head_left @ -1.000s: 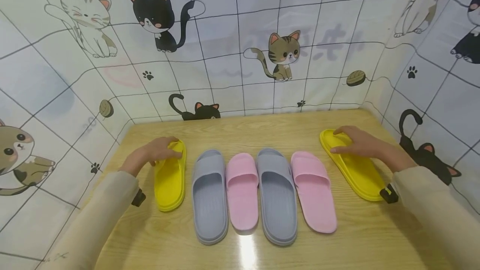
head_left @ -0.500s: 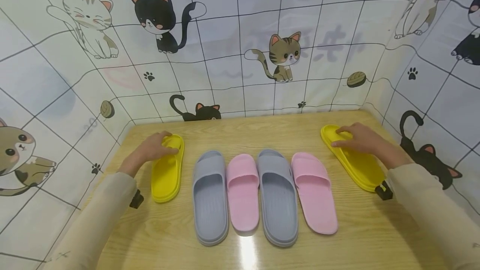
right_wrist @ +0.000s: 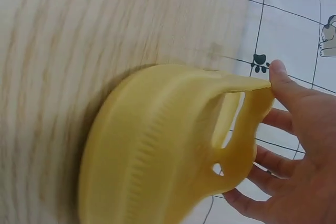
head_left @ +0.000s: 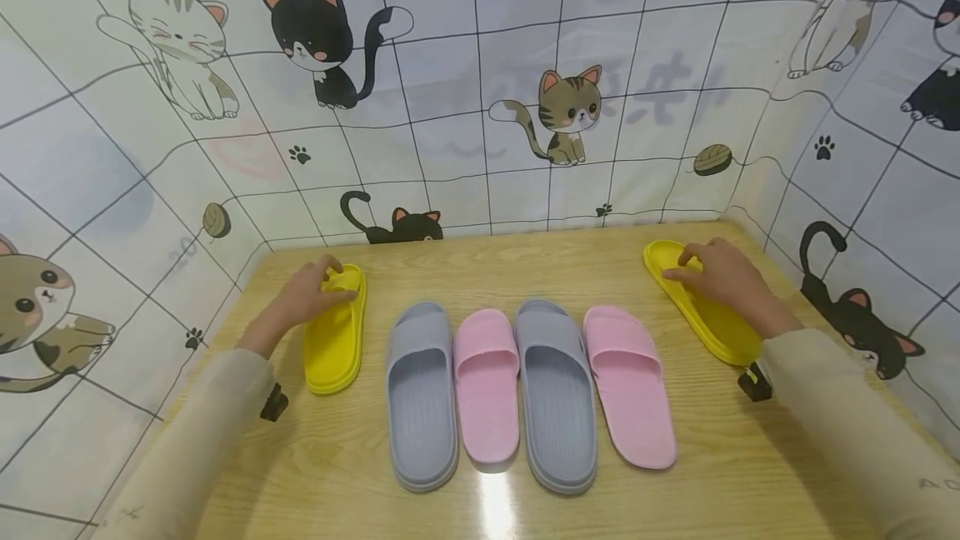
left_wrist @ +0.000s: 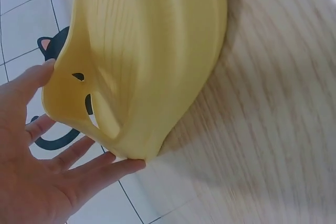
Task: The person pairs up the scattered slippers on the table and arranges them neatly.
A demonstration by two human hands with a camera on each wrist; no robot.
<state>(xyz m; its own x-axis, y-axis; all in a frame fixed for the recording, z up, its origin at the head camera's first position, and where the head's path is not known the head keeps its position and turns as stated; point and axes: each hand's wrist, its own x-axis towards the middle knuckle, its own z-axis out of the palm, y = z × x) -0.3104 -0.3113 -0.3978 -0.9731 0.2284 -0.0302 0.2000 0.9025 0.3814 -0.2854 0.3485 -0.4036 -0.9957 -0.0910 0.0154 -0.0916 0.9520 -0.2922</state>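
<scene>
At the left of the table, my left hand [head_left: 303,297] holds a yellow slipper [head_left: 330,361] across its strap near the toe. Thumb and fingers lie on opposite sides of that strap in the left wrist view, where the slipper [left_wrist: 157,51] fills the upper middle. A second yellow slipper [head_left: 722,330] lies slanted at the right, its toe pointing to the back left. My right hand [head_left: 726,277] grips its strap, with the thumb on one edge and the fingers on the other in the right wrist view. That strap [right_wrist: 239,166] has cut-out openings.
Between the hands stand a grey slipper [head_left: 422,415], a pink slipper [head_left: 487,415], another grey slipper [head_left: 559,415] and another pink slipper [head_left: 634,415] in a row. They rest on a wooden table [head_left: 487,269]. A cat-patterned tile-print wall [head_left: 450,132] encloses the back and sides.
Both hands have moved towards the back wall, each taking its yellow slipper along. The left slipper also shifted slightly left. Grey and pink slippers have stayed in place.
</scene>
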